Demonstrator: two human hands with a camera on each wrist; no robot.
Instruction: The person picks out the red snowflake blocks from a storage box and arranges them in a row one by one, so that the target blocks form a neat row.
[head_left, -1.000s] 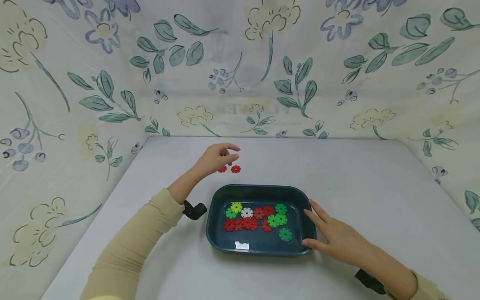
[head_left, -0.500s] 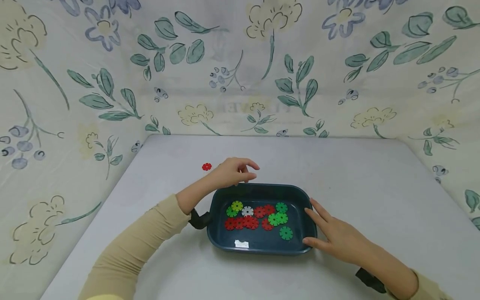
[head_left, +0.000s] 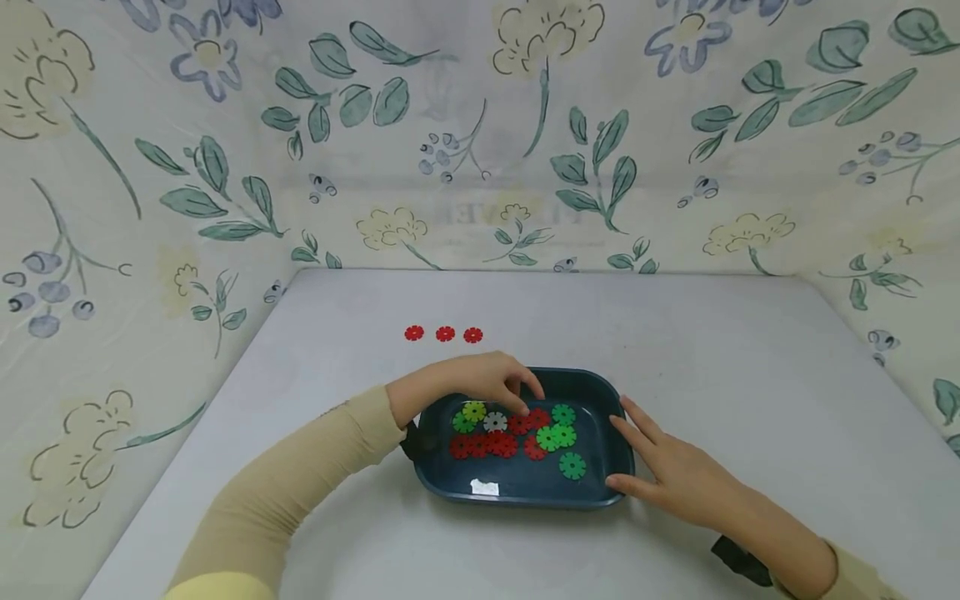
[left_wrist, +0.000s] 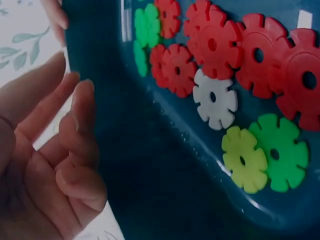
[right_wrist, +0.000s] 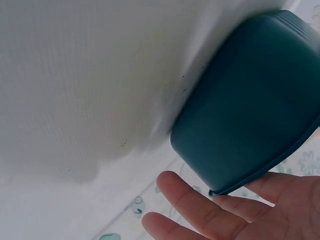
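My left hand [head_left: 491, 377] hovers over the back rim of a dark teal tray [head_left: 525, 495], its fingers loosely bent and holding nothing, as the left wrist view also shows. Under its fingertips lie red notched plastic discs [head_left: 537, 418]. Elsewhere in the tray are a white disc [left_wrist: 215, 99], a yellow disc [left_wrist: 244, 160] and several green discs [head_left: 572, 466]. My right hand [head_left: 675, 475] rests against the tray's right rim with fingers spread; the right wrist view has the fingers [right_wrist: 190, 202] beside the tray's outer wall [right_wrist: 250, 100].
Three red discs stand in a row behind the tray on the white table: a left disc [head_left: 414, 333], a middle disc [head_left: 446, 333] and a right disc [head_left: 473, 335]. A floral cloth [head_left: 480, 242] hangs along the table's far edge.
My left hand has moved from beside the row of red discs, rightward and nearer, to over the tray. The whole row of three is now uncovered. My right hand has stayed put.
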